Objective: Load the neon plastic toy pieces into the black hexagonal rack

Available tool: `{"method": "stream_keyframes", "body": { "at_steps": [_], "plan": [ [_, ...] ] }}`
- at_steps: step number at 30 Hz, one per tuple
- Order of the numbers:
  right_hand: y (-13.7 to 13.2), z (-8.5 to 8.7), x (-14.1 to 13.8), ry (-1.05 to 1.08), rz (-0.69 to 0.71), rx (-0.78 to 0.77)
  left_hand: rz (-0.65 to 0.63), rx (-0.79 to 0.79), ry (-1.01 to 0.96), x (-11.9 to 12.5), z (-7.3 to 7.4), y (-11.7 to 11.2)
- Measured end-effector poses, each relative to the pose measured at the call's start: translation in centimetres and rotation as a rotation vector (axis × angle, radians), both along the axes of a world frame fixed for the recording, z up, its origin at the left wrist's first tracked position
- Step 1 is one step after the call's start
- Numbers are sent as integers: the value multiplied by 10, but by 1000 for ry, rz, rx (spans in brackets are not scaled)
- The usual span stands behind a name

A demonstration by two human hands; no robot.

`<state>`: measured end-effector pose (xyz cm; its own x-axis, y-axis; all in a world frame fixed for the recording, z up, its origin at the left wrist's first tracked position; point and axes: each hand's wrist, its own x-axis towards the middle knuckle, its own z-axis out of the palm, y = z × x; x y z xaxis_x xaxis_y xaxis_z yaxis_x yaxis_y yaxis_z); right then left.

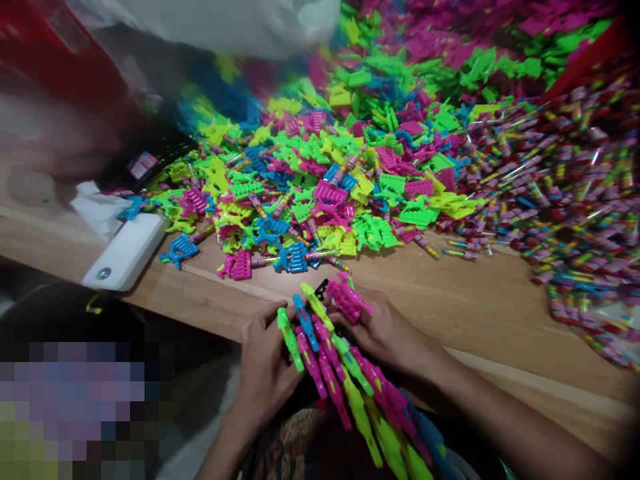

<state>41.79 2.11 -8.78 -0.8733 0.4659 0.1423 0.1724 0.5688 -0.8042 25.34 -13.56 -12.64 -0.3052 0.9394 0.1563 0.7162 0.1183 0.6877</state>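
Note:
At the table's front edge, my left hand (pixel 265 357) is closed beside a green plastic toy piece (pixel 290 340) at the end of a slanting row; the row hides what its fingers grip. A pink plastic toy piece (pixel 345 300) sits in the closed fingers of my right hand (pixel 383 327). Between and below my hands runs the row of toy pieces (pixel 360 407) in pink, yellow, blue and green, packed side by side and reaching down over my lap. Near my right fingertips shows a small black part (pixel 323 288), its kind unclear.
A large heap of toy pieces (pixel 320 147) covers the table's back. Candy-filled tubes (pixel 575 187) are piled at right. A white power bank or similar device (pixel 125 253) lies at left by crumpled tissue (pixel 95 207). A black basket (pixel 150 153) stands behind it.

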Motion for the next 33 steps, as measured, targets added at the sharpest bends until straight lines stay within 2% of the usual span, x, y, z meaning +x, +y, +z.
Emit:
{"method": "stream_keyframes", "body": {
  "at_steps": [2, 6, 10, 12, 14, 18, 20, 21, 24, 28, 33],
  "plan": [
    [-2, 0, 1, -2, 73, 44, -3, -6, -10, 1, 2, 1],
    [-3, 9, 1, -73, 144, 10, 20, -13, -25, 2, 7, 4],
    [11, 25, -6, -146, 257, -25, 4, 23, -96, 3, 10, 0],
    [22, 29, -14, -153, 274, 11, 21, 51, -144, 2, 11, -5],
    [33, 26, -26, -104, 193, 147, 68, 71, -168, 0, 12, -11],
    [51, 7, -52, -140, -4, 565, 172, 92, -188, -5, 10, -19],
    [55, -1, -58, -199, -29, 664, 195, 99, -209, -7, 9, -20],
    [55, -3, -58, -205, -33, 665, 201, 103, -221, -8, 9, -19],
    [52, -1, -45, -151, -47, 537, 213, 106, -256, -7, 10, -15],
    [40, 7, -18, -64, -83, 261, 209, 102, -249, -8, 10, -12],
    [18, 8, 6, -63, -130, -49, 185, 79, -231, -10, 8, -13]
  ]
}}
